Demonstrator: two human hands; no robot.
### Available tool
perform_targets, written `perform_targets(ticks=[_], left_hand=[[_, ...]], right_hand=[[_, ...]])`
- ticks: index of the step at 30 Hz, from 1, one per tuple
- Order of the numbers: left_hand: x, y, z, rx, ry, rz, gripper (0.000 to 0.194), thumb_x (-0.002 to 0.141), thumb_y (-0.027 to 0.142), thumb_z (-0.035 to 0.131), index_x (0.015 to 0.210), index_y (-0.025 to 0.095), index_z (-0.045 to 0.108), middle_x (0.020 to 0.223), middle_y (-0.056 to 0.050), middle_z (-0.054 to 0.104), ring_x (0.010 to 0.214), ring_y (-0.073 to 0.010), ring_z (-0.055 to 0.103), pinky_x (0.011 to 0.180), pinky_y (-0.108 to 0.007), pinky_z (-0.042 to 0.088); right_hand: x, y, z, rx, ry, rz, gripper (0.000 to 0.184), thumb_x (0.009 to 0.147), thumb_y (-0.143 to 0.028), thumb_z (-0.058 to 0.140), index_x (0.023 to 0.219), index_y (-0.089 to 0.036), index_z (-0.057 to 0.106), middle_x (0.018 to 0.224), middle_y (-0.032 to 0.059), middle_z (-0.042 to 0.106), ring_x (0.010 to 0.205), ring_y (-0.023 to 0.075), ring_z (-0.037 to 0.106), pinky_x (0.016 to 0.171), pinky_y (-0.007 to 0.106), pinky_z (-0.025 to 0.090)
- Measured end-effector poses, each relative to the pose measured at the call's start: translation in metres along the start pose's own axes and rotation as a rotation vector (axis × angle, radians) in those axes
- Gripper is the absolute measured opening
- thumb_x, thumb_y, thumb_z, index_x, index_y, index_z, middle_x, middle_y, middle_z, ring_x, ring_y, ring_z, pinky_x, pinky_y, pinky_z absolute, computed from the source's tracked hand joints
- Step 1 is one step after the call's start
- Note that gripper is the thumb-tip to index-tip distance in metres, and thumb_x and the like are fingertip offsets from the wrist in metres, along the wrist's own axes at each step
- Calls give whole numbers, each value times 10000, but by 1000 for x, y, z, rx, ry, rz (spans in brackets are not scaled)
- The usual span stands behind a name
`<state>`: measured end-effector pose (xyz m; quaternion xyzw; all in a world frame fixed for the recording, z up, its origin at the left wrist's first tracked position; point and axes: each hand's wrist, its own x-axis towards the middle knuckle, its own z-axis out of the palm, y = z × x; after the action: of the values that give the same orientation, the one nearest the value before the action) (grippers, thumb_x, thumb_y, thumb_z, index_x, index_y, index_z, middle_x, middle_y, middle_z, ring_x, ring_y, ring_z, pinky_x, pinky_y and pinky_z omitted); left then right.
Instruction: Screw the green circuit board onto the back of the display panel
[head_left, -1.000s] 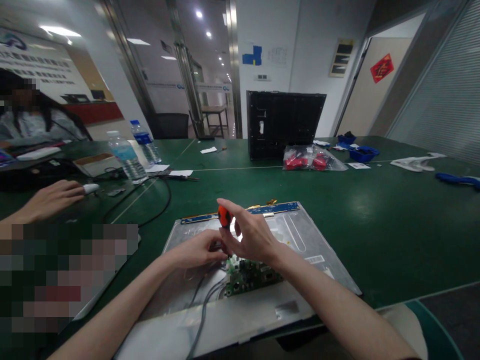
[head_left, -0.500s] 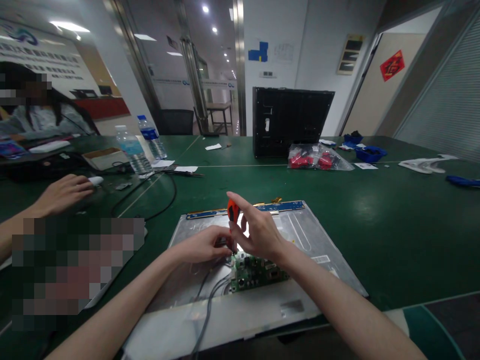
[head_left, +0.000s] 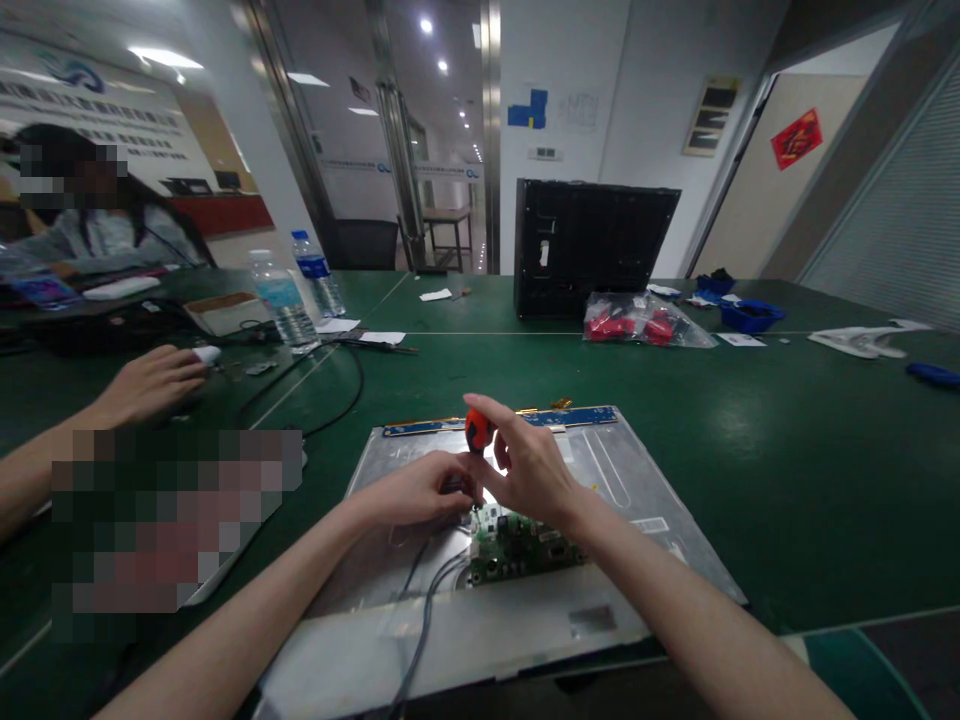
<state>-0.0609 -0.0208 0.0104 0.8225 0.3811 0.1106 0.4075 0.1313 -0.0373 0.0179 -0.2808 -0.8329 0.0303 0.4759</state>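
Observation:
My right hand (head_left: 536, 472) is closed around an orange and black screwdriver (head_left: 478, 430), held upright with the index finger over the top of its handle. The fingers of my left hand (head_left: 424, 487) are pinched together at the low end of its shaft, largely hiding the tip. Just below them lies a green circuit board (head_left: 517, 550), partly covered by my right hand and wrist. It sits on a flat silver metal display panel (head_left: 637, 500). Grey cables (head_left: 429, 610) run from the board's left side toward me. A narrow blue board strip (head_left: 581, 416) lines the panel's far edge.
To the left, another person's hand (head_left: 161, 380) rests on the table near a white mouse (head_left: 207, 355). Water bottles (head_left: 283, 300) stand behind a black cable (head_left: 358, 390). A black monitor housing (head_left: 592, 245), a bag of red parts (head_left: 645, 322) and blue trays (head_left: 752, 317) are farther back.
The whole view has shifted, so the scene sits farther right in the picture. Both my hands keep their places at the board's upper left corner, and the screwdriver stays upright.

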Motion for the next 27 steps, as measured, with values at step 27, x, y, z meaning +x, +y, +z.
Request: perform_targets(ticks=[27], left_hand=[[2, -1, -1, 36, 19, 46, 157, 761, 293, 567, 825, 170, 641, 803, -20, 663, 760, -205, 595, 701, -299, 478]], right_hand=[[3, -4, -5, 45, 31, -48, 562, 893, -172, 467, 1434, -191, 316, 1010, 57, 647, 592, 104, 555, 485, 229, 454]])
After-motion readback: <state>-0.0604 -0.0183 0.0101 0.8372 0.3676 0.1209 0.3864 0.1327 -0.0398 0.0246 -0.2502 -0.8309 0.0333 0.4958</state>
